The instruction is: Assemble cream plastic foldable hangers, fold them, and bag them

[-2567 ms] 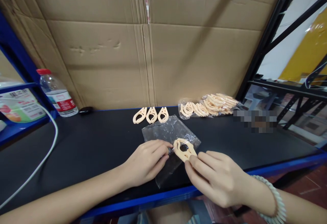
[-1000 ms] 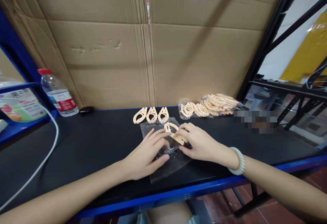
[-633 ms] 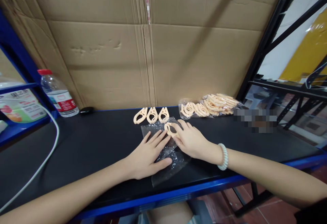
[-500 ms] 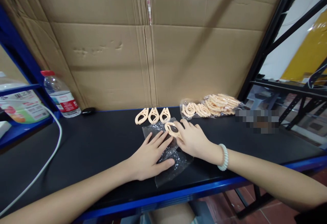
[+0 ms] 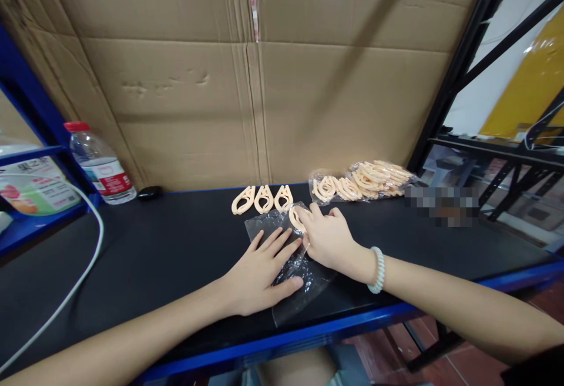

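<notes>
My left hand point(image 5: 263, 274) lies flat with its fingers spread, pressing a clear plastic bag point(image 5: 304, 295) onto the black table. Just to the right, my right hand point(image 5: 330, 236) has its fingers closed on a cream plastic clothes clip point(image 5: 296, 218) at the bag's upper end. The fingers cover part of this clip, and I cannot tell whether it is inside the bag. Beyond the hands three similar cream clips stand in a row: a left clip point(image 5: 243, 200), a middle clip point(image 5: 264, 198) and a right clip point(image 5: 284, 198).
Bagged cream clips point(image 5: 381, 177) lie heaped at the back right. At the back left stand a red-capped bottle point(image 5: 103, 168) and a small black object point(image 5: 150, 193). A white cable point(image 5: 94, 257) crosses the left side. A cardboard wall point(image 5: 176, 98) closes off the table's back.
My right hand's fingers have curled further over the clip, which has shifted slightly right and turned more upright. My left hand stays flat on the bag.
</notes>
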A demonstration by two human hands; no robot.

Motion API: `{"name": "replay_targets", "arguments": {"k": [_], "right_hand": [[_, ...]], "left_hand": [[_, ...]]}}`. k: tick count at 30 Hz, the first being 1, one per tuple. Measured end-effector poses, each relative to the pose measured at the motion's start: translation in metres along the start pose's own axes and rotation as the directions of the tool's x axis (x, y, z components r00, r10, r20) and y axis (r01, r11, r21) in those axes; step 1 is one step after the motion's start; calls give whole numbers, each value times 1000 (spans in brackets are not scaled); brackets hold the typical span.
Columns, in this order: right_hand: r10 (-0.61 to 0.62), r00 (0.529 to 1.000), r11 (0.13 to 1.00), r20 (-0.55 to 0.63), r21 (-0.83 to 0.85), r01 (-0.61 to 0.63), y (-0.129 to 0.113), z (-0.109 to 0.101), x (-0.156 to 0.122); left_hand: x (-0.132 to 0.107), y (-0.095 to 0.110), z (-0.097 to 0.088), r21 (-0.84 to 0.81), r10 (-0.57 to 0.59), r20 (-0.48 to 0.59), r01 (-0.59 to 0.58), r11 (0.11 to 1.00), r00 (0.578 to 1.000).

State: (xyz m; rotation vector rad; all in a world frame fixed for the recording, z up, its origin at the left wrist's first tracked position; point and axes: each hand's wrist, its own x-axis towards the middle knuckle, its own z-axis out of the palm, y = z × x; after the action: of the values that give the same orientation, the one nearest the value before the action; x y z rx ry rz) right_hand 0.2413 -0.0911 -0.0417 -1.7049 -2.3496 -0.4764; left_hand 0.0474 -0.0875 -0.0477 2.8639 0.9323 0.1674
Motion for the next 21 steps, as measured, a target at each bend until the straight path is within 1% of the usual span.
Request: {"name": "replay_targets", "arguments": {"k": [2, 4, 5, 6, 7, 8, 9, 10, 11, 12, 13, 15, 17, 19, 21], "right_hand": [[39, 999, 999, 17, 16, -39, 5, -11, 0], [8, 997, 995, 79, 94, -16, 21, -30, 3], [-114, 983, 979, 142, 184, 87, 33, -42, 7], [-295, 935, 927, 196, 297, 230, 47, -52, 14], [-451, 860, 854, 238, 395, 339, 60, -61, 23], [-550, 791, 796, 267, 454, 400, 72, -65, 34], [-573, 778, 777, 257, 473, 416, 81, -65, 47], [-562, 797, 781, 224, 461, 421, 86, -59, 61], [-513, 843, 813, 159, 404, 419, 88, -50, 74], [-448, 891, 860, 77, 311, 406, 87, -37, 88], [-430, 901, 873, 49, 275, 402, 84, -22, 100], [-456, 888, 869, 50, 242, 432, 75, 8, 120], [-491, 867, 857, 78, 219, 466, 68, 31, 134], [-502, 859, 856, 102, 195, 478, 67, 44, 145], [-497, 860, 862, 115, 175, 475, 72, 49, 153]], "left_hand": [[0, 1, -1, -15, -8, -1, 8, 1000, 1000], [-1, 2, -3, -45, -13, -26, 11, 999, 1000], [-2, 2, -5, -61, -12, -48, 9, 998, 999], [-2, 3, -7, -77, -9, -73, 3, 997, 997], [-3, 4, -8, -92, -2, -102, -7, 996, 995], [-4, 4, -10, -107, 8, -136, -23, 994, 991], [-5, 5, -12, -125, 22, -173, -44, 991, 985], [-6, 5, -13, -142, 38, -210, -69, 987, 977], [-7, 5, -14, -158, 54, -246, -95, 983, 968], [-8, 4, -14, -169, 71, -275, -121, 978, 959], [-9, 4, -15, -174, 88, -295, -144, 974, 951], [-11, 3, -14, -165, 122, -310, -179, 970, 943], [-11, 3, -13, -150, 156, -308, -210, 966, 938], [-11, 3, -12, -142, 189, -310, -242, 960, 932], [-10, 4, -12, -139, 211, -317, -266, 954, 925]]}}
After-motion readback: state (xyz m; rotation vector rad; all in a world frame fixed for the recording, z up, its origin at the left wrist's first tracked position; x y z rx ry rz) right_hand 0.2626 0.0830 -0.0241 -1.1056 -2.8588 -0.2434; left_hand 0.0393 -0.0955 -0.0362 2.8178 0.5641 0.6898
